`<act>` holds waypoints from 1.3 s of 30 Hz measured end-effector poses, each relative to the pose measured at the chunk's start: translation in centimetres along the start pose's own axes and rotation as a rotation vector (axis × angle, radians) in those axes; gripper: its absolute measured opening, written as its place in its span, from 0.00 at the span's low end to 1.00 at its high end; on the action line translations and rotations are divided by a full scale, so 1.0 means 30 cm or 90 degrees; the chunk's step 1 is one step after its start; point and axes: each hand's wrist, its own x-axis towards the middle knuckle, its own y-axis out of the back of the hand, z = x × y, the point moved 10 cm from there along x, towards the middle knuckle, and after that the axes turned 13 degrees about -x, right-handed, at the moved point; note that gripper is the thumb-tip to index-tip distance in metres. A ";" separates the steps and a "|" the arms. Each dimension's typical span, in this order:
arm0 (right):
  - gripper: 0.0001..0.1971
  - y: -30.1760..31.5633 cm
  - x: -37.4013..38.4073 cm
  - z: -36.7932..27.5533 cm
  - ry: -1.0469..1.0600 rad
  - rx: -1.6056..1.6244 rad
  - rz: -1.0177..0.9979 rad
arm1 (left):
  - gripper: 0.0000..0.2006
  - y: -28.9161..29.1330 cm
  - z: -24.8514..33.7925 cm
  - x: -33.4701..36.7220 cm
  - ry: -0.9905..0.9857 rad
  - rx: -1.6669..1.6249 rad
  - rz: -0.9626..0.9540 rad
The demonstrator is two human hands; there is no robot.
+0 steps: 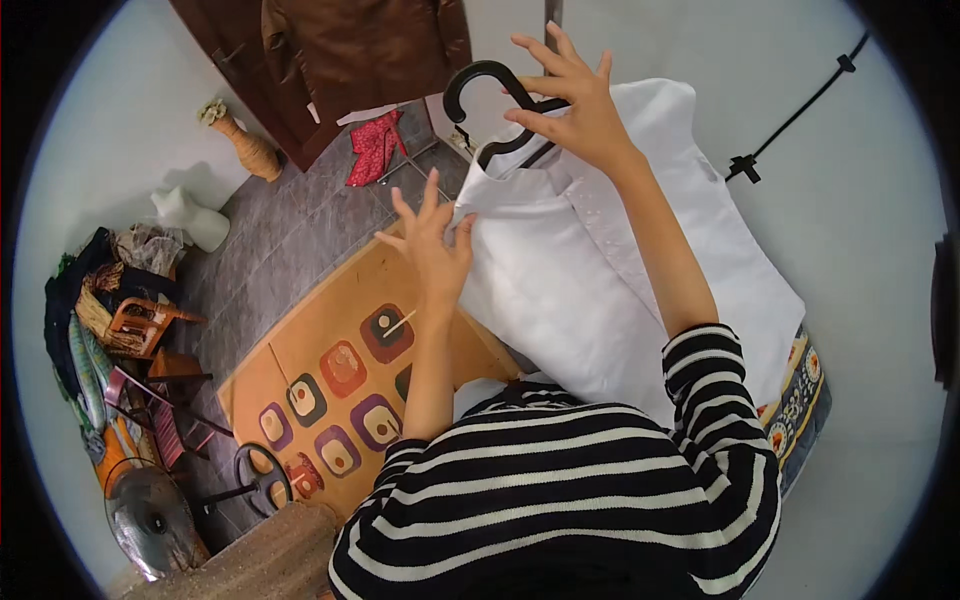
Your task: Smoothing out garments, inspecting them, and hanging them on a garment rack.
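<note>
A white garment (530, 250) with a stand-up collar hangs on a black hanger (490, 70) in front of me. My right hand (580, 105) pinches the hanger near the base of its hook, thumb and index finger closed and the other fingers raised. The garment's near edge is taken by my left hand (435, 245) between thumb and index finger, beside the collar; its other fingers spread out. The far shoulder of the garment stretches right, behind my right forearm, and its lower part reaches down beside my striped sleeve.
A tan mat (310, 300) with rounded-square patterns lies on grey tiles at left. Behind stand a brown jacket (365, 50), a red cloth (375, 150), a woven vase (245, 145) and a white bust form (190, 218). Piled clothes (80, 340) and a fan (155, 520) are far left.
</note>
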 end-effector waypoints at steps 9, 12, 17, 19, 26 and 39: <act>0.07 -0.123 0.094 -0.285 0.069 0.119 -0.048 | 0.04 0.339 -0.151 -0.033 0.002 0.036 0.154; 0.06 -0.197 0.140 -0.397 0.109 0.144 -0.049 | 0.03 0.461 -0.216 -0.038 0.011 0.055 0.176; 0.08 -0.327 0.222 -0.610 0.142 0.203 -0.040 | 0.04 0.707 -0.336 -0.053 0.020 0.131 0.228; 0.10 -0.366 0.231 -0.673 0.165 0.228 -0.032 | 0.05 0.778 -0.382 -0.079 0.040 0.152 0.253; 0.12 -0.570 0.237 -0.868 0.131 0.269 -0.017 | 0.08 1.052 -0.529 -0.126 0.125 0.240 0.288; 0.14 -0.690 0.239 -1.004 0.069 0.258 0.051 | 0.17 1.109 -0.412 -0.138 -0.016 0.208 0.457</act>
